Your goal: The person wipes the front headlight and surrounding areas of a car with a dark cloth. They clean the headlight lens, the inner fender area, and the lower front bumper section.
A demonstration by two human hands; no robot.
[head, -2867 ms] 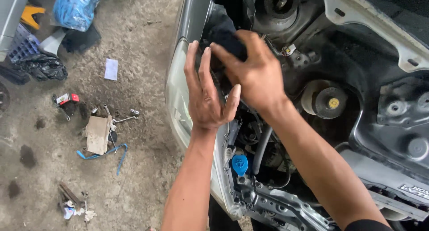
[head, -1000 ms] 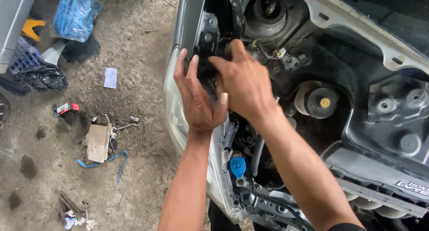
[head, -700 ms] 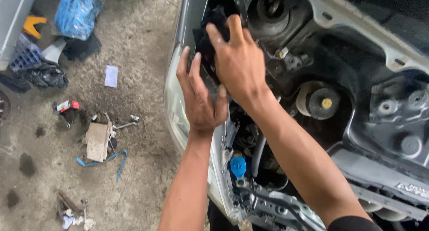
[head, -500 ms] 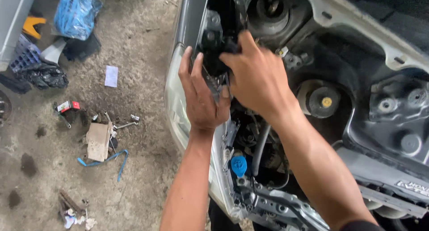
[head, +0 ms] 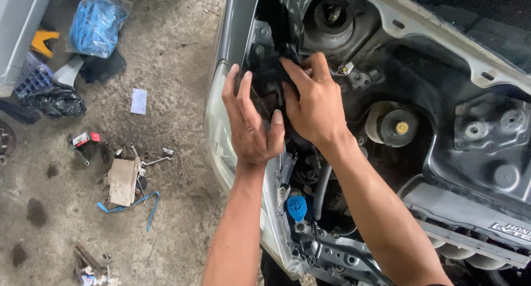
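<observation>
I look down into a car's open engine bay. My right hand grips a black part behind the headlight, at the front corner of the bay. My left hand lies flat against the same black part from the headlight side, fingers spread and pointing up. What lies under both hands is hidden. A strut tower top sits just beyond my right hand.
A blue reservoir cap sits below my wrists. A round cap with a yellow centre is to the right. On the concrete floor to the left lie a cardboard piece, small tools, a blue strap and a blue bag.
My right hand has shifted up and down over the black part and now clamps it lower. My left hand stays pressed beside it, barely moving.
</observation>
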